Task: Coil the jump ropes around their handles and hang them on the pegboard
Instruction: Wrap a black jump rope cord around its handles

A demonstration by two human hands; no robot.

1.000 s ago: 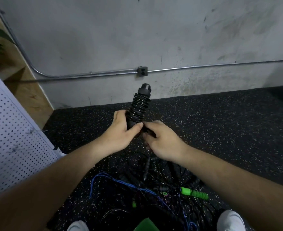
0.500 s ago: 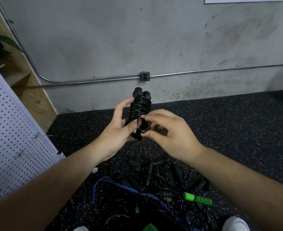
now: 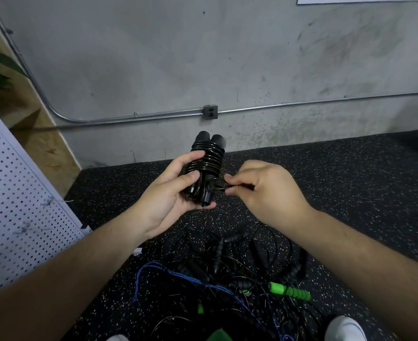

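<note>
Gripping the bundle [image 3: 206, 163] from its left and underneath, the left hand [image 3: 171, 195] has its fingers curled round the lower half: the thumb lies across the front coils, one finger rests higher on the left side, and another fingertip shows beneath the bottom end. The bundle consists of two black handles [image 3: 209, 139] set side by side, near upright, with black rope wound round them in tight turns; the handle tops stand clear above the coils. The right hand [image 3: 264, 190] sits just beside the bundle on its right, thumb and forefinger pinched narrow on a short loose rope end [image 3: 217, 187] that leads out of the lower coils. Its remaining fingers are curled inward. The bundle is held in the air above the floor [image 3: 338, 188] and in front of the wall [image 3: 227, 57], touching neither. Toward the floor's near edge, below both forearms, lies a tangled pile [image 3: 230, 262] of black ropes and handles, uncoiled. A green handle [image 3: 289, 291] lies at the pile's right side; a blue rope [image 3: 151, 269] loops out at its left. The white pegboard [image 3: 18, 205] stands along the floor's left edge, well apart from the bundle. A conduit [image 3: 129, 118] with an outlet box [image 3: 210, 112] runs along the wall. A white shoe [image 3: 343, 328] shows at the floor's near right corner.
</note>
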